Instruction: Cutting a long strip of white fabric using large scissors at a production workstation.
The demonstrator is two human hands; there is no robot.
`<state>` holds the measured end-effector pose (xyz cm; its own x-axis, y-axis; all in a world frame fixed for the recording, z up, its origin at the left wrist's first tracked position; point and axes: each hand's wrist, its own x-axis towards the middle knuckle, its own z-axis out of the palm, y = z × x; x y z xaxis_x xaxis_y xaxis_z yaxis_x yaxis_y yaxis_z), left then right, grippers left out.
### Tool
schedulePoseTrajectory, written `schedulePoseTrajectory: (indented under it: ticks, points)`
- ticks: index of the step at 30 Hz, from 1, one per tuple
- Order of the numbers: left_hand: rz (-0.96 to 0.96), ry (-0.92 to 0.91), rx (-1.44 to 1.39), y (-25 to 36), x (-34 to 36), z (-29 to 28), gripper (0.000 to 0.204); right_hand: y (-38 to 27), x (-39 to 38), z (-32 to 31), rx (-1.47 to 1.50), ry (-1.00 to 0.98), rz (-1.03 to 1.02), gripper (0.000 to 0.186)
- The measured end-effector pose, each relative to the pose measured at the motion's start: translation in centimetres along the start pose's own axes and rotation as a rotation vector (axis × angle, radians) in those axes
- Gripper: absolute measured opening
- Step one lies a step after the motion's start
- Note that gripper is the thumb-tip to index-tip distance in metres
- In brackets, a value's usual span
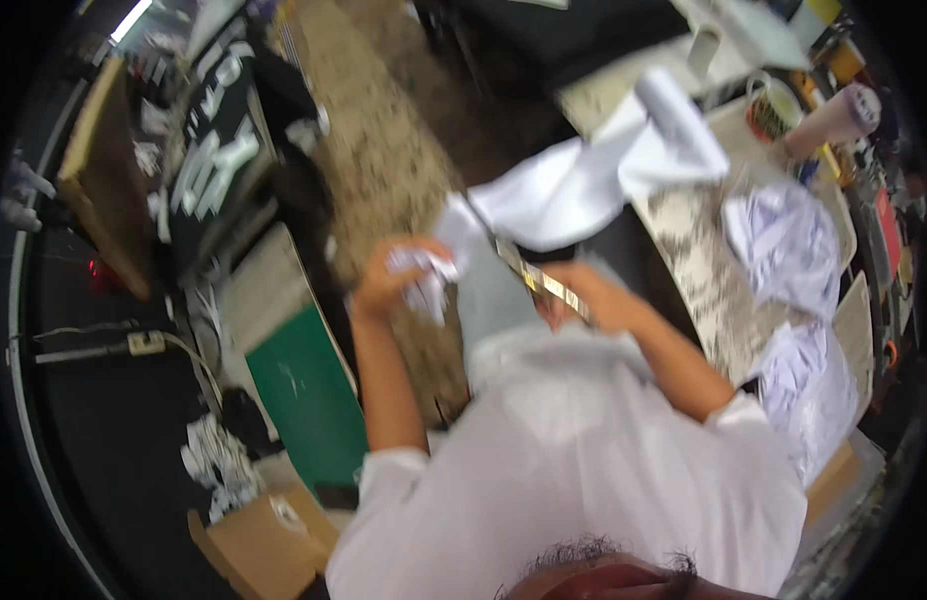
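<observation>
My left hand (388, 278) is closed round a bunched end of white cloth (427, 288). From there the white strip (553, 198) stretches to the right and up to a loose white roll (673, 118) on the table edge. My right hand (595, 297) is closed on a long, thin-bladed tool (543, 282) with a shiny, patchy gold-and-dark body. Its dark tip crosses the strip near my left hand. Motion blur hides whether it has one blade or two, and part of the right fingers is hidden.
At right, a worn table (693, 270) bears a cup (771, 108), a pinkish cone (833, 122) and white bundles (783, 245). A green board (305, 400) lies at left, near a cardboard box (263, 545). Cut white pieces (218, 170) lie on a dark surface farther off.
</observation>
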<state>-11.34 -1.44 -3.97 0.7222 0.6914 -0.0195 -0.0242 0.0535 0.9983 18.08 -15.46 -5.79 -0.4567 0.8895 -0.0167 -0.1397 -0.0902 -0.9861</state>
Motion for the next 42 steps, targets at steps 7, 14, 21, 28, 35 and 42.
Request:
schedulePoseTrajectory:
  ticks: [7, 14, 21, 28, 35, 42]
  points:
    - [-0.195, 0.115, -0.091, 2.3, 2.0, 0.3, 0.053, -1.1, -2.8, -2.2, -0.3, 0.255, 0.112, 0.039]
    - [0.041, 0.014, -0.109, 9.7, 13.0, 10.9, 0.022, 0.1, -3.2, -3.3, -0.419, 0.296, 0.242, 0.054]
    - [-0.318, -0.569, 0.203, 6.8, 22.6, 30.2, 0.038, 4.0, -6.0, -1.3, -0.138, 0.322, 0.196, 0.069]
    - [-0.314, -0.622, 0.155, 0.1, 27.1, 43.3, 0.058, 6.7, -6.4, -1.1, -0.171, 0.259, 0.034, 0.049]
    - [-0.231, -0.684, -0.609, -2.9, 27.8, 48.5, 0.057, 7.7, -7.7, -2.3, -0.335, 0.179, 0.038, 0.026]
    - [0.827, -0.4, 0.602, -5.2, 26.4, 44.6, 0.059, 9.7, -6.5, -1.5, -0.292, 0.204, -0.167, 0.028]
